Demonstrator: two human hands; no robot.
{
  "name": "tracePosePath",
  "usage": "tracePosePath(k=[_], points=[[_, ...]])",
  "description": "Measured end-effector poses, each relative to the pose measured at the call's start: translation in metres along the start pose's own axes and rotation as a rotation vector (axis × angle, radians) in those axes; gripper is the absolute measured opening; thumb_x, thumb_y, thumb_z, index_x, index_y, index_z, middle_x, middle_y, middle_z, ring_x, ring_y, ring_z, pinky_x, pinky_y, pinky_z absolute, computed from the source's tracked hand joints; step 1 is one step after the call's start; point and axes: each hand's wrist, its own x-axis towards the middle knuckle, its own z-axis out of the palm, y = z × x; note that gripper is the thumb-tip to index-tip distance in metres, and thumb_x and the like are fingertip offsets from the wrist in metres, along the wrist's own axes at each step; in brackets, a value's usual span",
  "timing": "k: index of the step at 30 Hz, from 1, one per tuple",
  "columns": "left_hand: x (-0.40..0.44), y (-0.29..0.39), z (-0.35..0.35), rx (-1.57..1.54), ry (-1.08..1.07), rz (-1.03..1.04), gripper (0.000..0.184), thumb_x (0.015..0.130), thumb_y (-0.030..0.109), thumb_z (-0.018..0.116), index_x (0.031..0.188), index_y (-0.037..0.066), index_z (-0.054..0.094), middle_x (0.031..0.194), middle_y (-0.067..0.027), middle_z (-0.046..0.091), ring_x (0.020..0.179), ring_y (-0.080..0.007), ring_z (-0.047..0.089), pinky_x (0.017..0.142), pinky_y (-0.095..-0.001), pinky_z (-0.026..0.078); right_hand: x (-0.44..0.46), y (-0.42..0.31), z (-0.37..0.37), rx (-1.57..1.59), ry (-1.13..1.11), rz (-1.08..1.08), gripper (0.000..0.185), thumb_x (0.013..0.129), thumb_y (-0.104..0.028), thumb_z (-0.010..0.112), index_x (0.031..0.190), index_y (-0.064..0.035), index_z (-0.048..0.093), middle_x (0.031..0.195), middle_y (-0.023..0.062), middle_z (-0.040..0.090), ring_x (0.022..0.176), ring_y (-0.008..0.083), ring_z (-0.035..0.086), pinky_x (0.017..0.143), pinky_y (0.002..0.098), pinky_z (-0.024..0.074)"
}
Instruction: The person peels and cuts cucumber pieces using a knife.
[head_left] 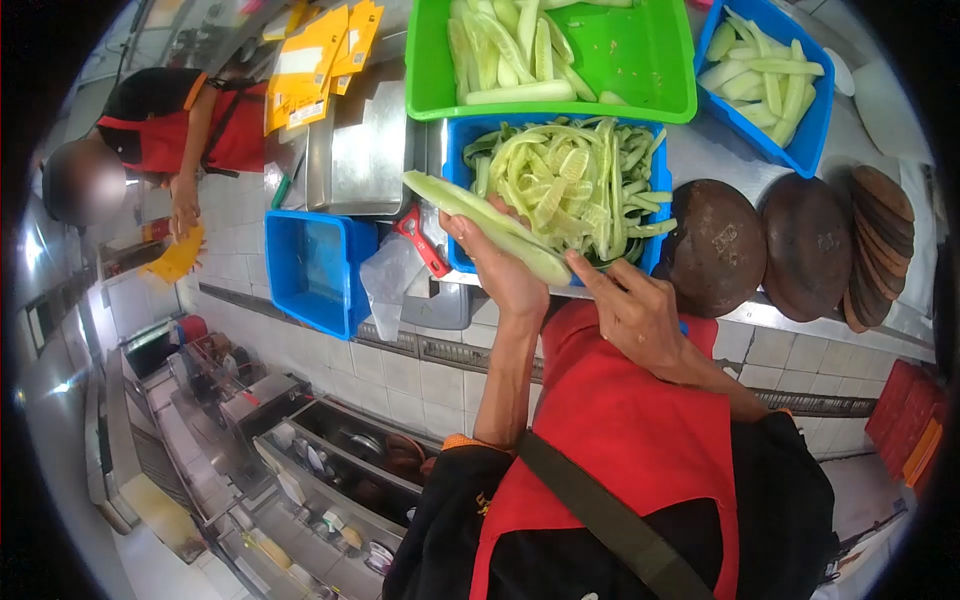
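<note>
My left hand is wrapped around a long piece of peeled cucumber, held slantwise over the near edge of a blue tub. That tub is heaped with pale green cucumber cores and strips. At the cucumber's lower right end is my right hand, its index finger stretched to touch the piece and its other fingers curled in. A small blue bit shows beside that hand; whether it belongs to a held tool is hidden.
Behind is a green tub of cucumber pieces; a blue tub with more stands right. Dark round boards lie right. Left are a metal tray, blue bin, red-handled tool and yellow packets. A co-worker stands left.
</note>
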Motion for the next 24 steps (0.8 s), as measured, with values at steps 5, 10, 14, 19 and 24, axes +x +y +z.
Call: tracePosePath(k=[5, 10, 14, 19, 24], points=[[-0.003, 0.003, 0.002, 0.032, 0.015, 0.085, 0.044, 0.109, 0.046, 0.032, 0.144, 0.021, 0.026, 0.107, -0.0027, 0.048, 0.091, -0.0130, 0.048, 0.085, -0.0319, 0.043, 0.001, -0.001, -0.001, 0.010, 0.043, 0.008, 0.061, 0.073, 0.008, 0.066, 0.132, -0.0103, 0.066, 0.069, 0.0053, 0.046, 0.053, 0.0187, 0.052, 0.047, 0.0342, 0.0478], [-0.003, 0.001, 0.001, 0.050, 0.020, 0.100, 0.041, 0.109, 0.045, 0.033, 0.141, 0.020, 0.027, 0.107, -0.0028, 0.048, 0.091, -0.0126, 0.047, 0.083, -0.0312, 0.043, 0.004, -0.002, 0.002, 0.021, 0.067, 0.077, 0.058, 0.076, 0.011, 0.066, 0.130, -0.0094, 0.068, 0.068, 0.0067, 0.046, 0.051, 0.0193, 0.051, 0.047, 0.0347, 0.0465], [-0.005, 0.000, 0.001, 0.044, 0.010, 0.107, 0.043, 0.109, 0.045, 0.033, 0.144, 0.021, 0.026, 0.107, -0.0034, 0.048, 0.091, -0.0130, 0.048, 0.082, -0.0304, 0.043, 0.004, 0.002, 0.004, 0.052, 0.068, 0.025, 0.054, 0.079, 0.010, 0.066, 0.129, -0.0094, 0.068, 0.068, 0.0072, 0.046, 0.051, 0.0199, 0.051, 0.048, 0.0349, 0.0467], [-0.006, 0.002, 0.001, 0.010, 0.016, 0.080, 0.045, 0.109, 0.044, 0.033, 0.146, 0.021, 0.024, 0.108, -0.0032, 0.049, 0.090, -0.0134, 0.048, 0.082, -0.0310, 0.043, 0.008, 0.003, 0.002, 0.060, 0.088, 0.036, 0.053, 0.079, 0.010, 0.066, 0.128, -0.0087, 0.068, 0.068, 0.0075, 0.048, 0.051, 0.0202, 0.052, 0.048, 0.0354, 0.0469], [-0.006, 0.010, 0.003, 0.021, 0.030, 0.122, 0.046, 0.109, 0.044, 0.033, 0.148, 0.022, 0.023, 0.110, -0.0024, 0.048, 0.091, -0.0136, 0.048, 0.084, -0.0326, 0.043, 0.009, 0.003, -0.001, 0.099, 0.111, 0.061, 0.055, 0.078, 0.011, 0.066, 0.128, -0.0102, 0.069, 0.068, 0.0081, 0.047, 0.051, 0.0214, 0.051, 0.048, 0.0370, 0.0448]])
